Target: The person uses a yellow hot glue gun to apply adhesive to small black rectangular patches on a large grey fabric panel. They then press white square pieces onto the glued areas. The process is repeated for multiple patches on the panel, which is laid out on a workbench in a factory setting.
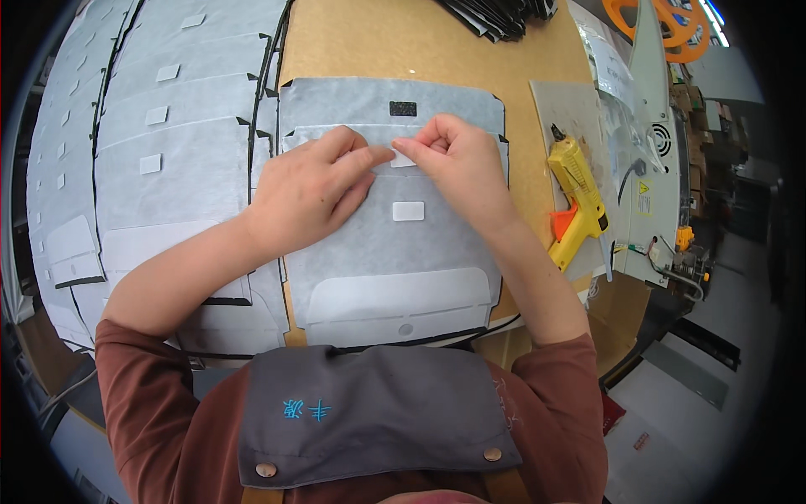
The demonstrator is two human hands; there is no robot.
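Observation:
My right hand point(457, 164) pinches a small white rectangular patch point(403, 160) at its upper edge, thumb against index finger. My left hand point(311, 189) is closed with curled fingers, and its index fingertip meets the patch's left side. Whatever its fingertips may grip is too small to make out. Both hands rest over overlapping light grey flat sheets point(353, 244) with dark edges. Just below the fingers, another white patch point(408, 211) lies on the top sheet. Above them, a black fuzzy rectangle point(403, 108) sits on the sheet behind. A whitish rounded flap point(399, 296) crosses the near end.
Rows of overlapping grey sheets point(180, 189) with white patches cover the left side. A yellow glue gun point(578, 189) with an orange trigger lies on a board point(546, 105) at right. Black pieces point(495, 17) are piled at the far edge. A machine point(655, 210) stands beyond, right.

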